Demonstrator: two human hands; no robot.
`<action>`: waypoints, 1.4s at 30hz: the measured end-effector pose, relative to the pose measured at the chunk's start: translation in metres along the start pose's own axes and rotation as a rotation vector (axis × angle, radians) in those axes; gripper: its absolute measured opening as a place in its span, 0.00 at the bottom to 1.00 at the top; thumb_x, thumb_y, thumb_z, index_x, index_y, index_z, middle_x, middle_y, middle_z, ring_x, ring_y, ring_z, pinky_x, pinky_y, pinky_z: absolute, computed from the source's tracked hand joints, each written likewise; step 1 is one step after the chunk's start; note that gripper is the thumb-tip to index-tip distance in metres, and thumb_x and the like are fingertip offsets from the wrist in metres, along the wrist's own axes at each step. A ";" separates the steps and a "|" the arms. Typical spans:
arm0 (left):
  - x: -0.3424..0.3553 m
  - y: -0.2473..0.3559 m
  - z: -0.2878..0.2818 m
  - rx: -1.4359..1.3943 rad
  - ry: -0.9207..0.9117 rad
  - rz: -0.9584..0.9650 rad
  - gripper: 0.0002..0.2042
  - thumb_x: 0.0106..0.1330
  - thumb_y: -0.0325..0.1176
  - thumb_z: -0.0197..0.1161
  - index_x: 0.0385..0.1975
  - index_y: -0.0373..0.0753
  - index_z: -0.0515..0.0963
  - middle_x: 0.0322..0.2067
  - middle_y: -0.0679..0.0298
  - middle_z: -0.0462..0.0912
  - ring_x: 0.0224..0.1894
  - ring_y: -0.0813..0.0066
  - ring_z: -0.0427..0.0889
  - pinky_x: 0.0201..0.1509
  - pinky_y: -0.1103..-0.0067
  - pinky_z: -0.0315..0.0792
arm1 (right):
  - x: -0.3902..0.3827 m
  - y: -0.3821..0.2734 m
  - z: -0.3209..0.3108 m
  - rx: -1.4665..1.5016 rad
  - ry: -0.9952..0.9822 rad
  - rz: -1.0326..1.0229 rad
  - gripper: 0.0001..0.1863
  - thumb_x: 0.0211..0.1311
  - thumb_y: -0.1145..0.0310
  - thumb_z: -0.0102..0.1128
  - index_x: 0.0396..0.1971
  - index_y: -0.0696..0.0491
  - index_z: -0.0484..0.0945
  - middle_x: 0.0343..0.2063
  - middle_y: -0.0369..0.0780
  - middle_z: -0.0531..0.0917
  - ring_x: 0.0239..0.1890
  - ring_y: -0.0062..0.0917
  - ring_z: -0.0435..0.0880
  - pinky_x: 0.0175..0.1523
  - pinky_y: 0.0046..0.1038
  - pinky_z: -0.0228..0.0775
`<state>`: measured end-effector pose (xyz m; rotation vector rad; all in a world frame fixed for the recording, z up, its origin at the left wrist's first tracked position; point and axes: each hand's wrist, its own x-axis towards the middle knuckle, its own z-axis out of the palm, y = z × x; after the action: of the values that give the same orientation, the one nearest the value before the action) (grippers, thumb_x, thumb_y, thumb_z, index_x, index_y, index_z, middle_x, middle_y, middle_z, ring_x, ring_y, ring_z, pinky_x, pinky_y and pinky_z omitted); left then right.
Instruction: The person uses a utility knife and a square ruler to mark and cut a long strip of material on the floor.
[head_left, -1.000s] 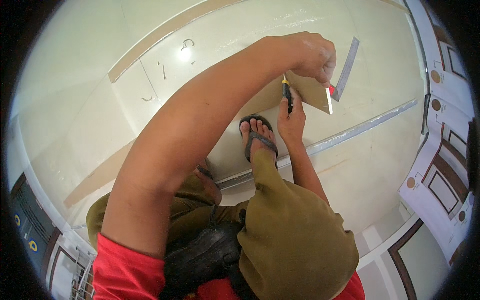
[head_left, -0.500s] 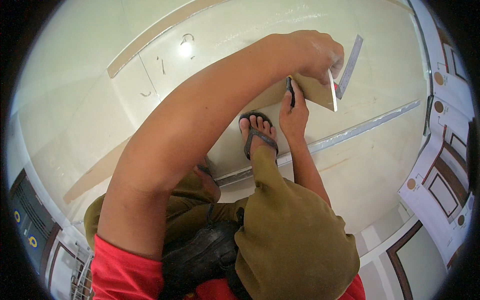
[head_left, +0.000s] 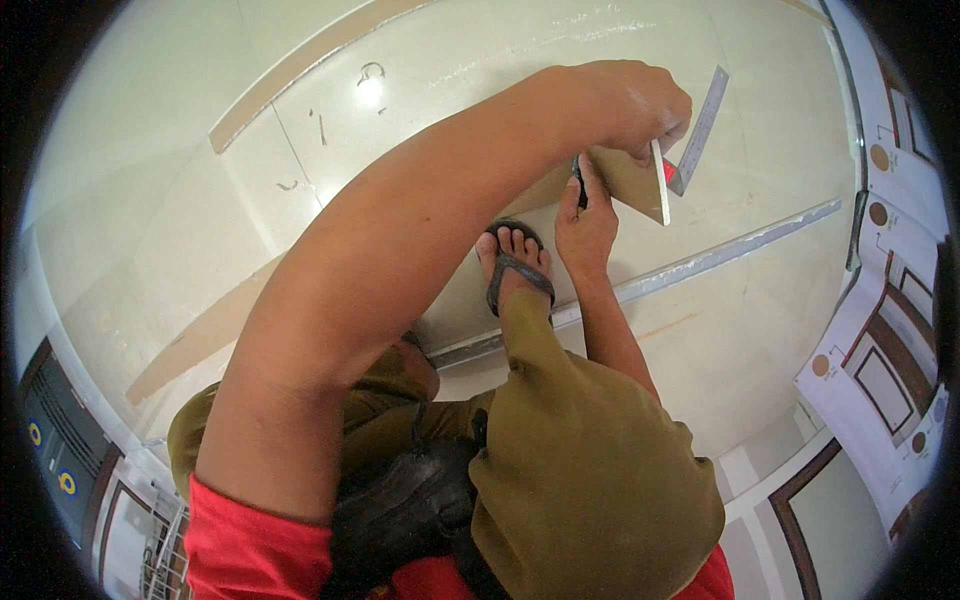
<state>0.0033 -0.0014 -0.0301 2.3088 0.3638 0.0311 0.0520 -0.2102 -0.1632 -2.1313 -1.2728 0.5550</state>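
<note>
My left arm reaches across the view, and my left hand [head_left: 645,105] is closed on the upper edge of a brown-faced board [head_left: 632,183] with a white cut edge. The board stands tilted above the floor. Below my left wrist, my right hand [head_left: 588,228] is closed around a slim black-handled tool [head_left: 581,186], which looks like a utility knife. Its tip is hidden behind my left forearm and the board. My right thumb or finger lies along the board's brown face. Just beyond the board lies a metal try square [head_left: 702,130] with a red part by its corner.
A long metal straightedge [head_left: 730,244] crosses the pale tiled floor [head_left: 780,330] beside my sandalled foot [head_left: 518,262]. Brown board strips lie at the far left [head_left: 300,70] and near left [head_left: 190,345]. Small scraps [head_left: 320,128] are scattered there. Printed sheets [head_left: 850,370] hang at the right.
Both hands keep their grips and have barely moved. The tool's tip, partly showing before, is now more covered by my left forearm. The view has shifted slightly.
</note>
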 end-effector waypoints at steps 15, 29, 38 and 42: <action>0.001 0.007 -0.006 0.015 -0.035 -0.037 0.10 0.52 0.31 0.78 0.34 0.40 0.89 0.30 0.55 0.90 0.36 0.53 0.89 0.42 0.62 0.80 | -0.027 0.010 -0.026 -0.029 -0.013 0.073 0.23 0.76 0.65 0.56 0.66 0.55 0.81 0.48 0.56 0.87 0.51 0.53 0.87 0.56 0.47 0.78; 0.002 0.004 -0.003 0.001 -0.056 -0.057 0.09 0.53 0.31 0.78 0.34 0.42 0.89 0.30 0.57 0.90 0.36 0.55 0.89 0.42 0.63 0.80 | -0.070 0.029 -0.062 0.032 -0.115 0.275 0.21 0.78 0.70 0.55 0.66 0.60 0.80 0.58 0.52 0.87 0.57 0.36 0.88 0.64 0.33 0.76; 0.003 0.006 -0.004 0.007 -0.065 -0.063 0.10 0.53 0.31 0.79 0.36 0.42 0.89 0.31 0.56 0.90 0.37 0.55 0.90 0.43 0.63 0.81 | -0.021 -0.001 -0.024 0.068 -0.083 0.010 0.21 0.79 0.67 0.56 0.65 0.59 0.80 0.59 0.55 0.85 0.61 0.46 0.85 0.66 0.38 0.74; 0.005 0.011 -0.008 0.003 -0.100 -0.106 0.11 0.53 0.31 0.79 0.36 0.41 0.89 0.32 0.56 0.90 0.37 0.54 0.90 0.43 0.62 0.81 | -0.004 0.009 -0.010 0.016 -0.002 -0.085 0.21 0.78 0.66 0.57 0.65 0.58 0.80 0.58 0.56 0.85 0.61 0.49 0.85 0.66 0.41 0.74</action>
<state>0.0095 -0.0018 -0.0172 2.2801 0.4345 -0.1376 0.0626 -0.2197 -0.1618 -2.0536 -1.3496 0.5295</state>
